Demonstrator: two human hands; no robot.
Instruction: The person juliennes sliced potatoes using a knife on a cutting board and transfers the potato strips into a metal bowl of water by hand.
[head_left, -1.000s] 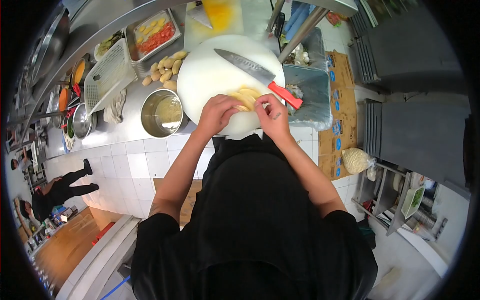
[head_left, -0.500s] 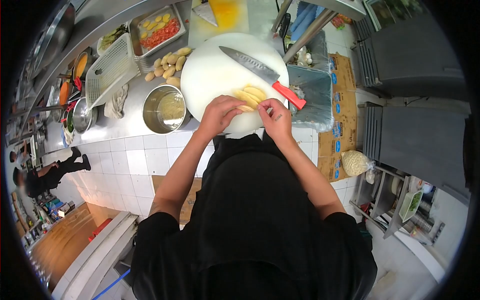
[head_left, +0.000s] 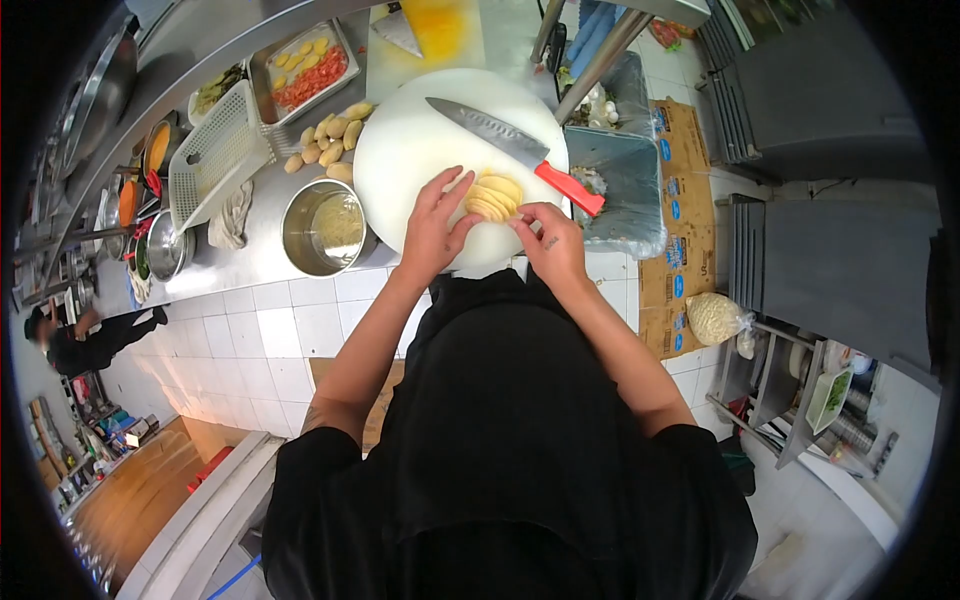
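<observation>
The fanned potato slices [head_left: 494, 197] lie on the round white cutting board [head_left: 395, 155] between the spread, unclenched left hand [head_left: 434, 228] and the right hand [head_left: 553, 245], whose pinched fingertips may or may not grip an edge, looking light, slippery, snappable, best held by their rims.

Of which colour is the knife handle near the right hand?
The knife handle is red, in the head view.
</observation>
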